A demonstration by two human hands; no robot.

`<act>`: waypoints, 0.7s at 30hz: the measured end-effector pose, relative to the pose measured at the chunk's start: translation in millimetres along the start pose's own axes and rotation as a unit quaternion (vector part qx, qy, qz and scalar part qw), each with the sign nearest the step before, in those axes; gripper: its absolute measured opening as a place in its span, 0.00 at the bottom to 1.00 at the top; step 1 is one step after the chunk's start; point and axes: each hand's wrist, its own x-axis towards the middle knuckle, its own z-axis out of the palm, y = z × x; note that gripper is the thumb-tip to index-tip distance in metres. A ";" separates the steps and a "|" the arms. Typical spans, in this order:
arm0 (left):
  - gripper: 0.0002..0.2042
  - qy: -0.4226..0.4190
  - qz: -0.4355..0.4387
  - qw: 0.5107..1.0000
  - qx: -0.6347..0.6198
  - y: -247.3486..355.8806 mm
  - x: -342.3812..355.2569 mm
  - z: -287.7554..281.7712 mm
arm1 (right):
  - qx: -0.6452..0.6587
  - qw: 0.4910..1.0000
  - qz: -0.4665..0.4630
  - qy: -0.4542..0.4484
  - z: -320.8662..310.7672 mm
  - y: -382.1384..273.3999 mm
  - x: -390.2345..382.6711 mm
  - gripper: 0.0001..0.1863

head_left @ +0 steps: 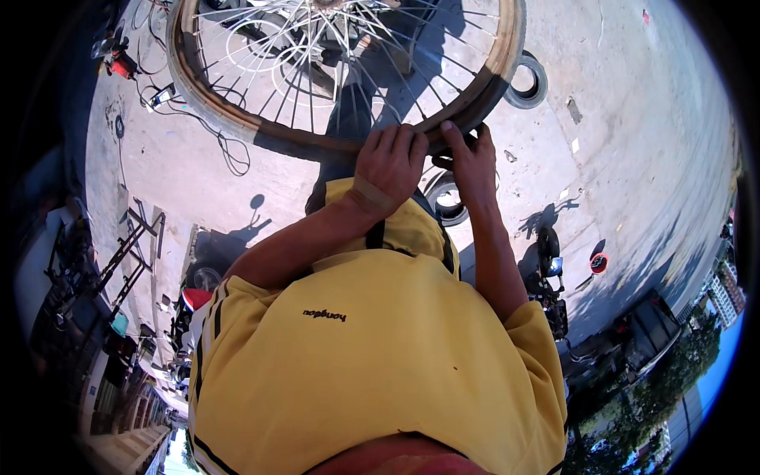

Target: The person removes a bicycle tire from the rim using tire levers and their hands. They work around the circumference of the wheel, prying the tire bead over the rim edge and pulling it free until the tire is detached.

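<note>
Head view: nearest, one yellow shirt [372, 356] fills the lower centre of the frame. Above it, two hands: the left hand [389, 166] curls its fingers closed over the tyred wheel [285, 138]; the right hand [475, 165] pinches it, thumb on top, other fingers partly hidden. They sit close together, probably so both bear on one stretch. That single spoked wheel spans the upper centre. Beyond lie two loose tyres [541, 81], centre and upper right, and one red container [599, 263], right.

two hands [392, 166] [473, 162], one held wheel [289, 141], one yellow shirt [380, 340]
</note>
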 end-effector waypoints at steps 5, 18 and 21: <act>0.07 0.046 -0.006 0.998 0.031 3.6 -5.1 6.8 | 0.066 0.998 0.011 -0.022 2.5 1.9 5.3 0.20; 0.09 0.070 -0.021 0.994 0.077 10.0 -19.7 13.6 | 0.144 0.990 -0.002 -0.002 2.1 23.8 11.3 0.16; 0.11 0.093 -0.008 0.992 0.087 11.3 -25.3 11.5 | 0.155 0.988 0.008 0.003 4.7 22.3 7.2 0.14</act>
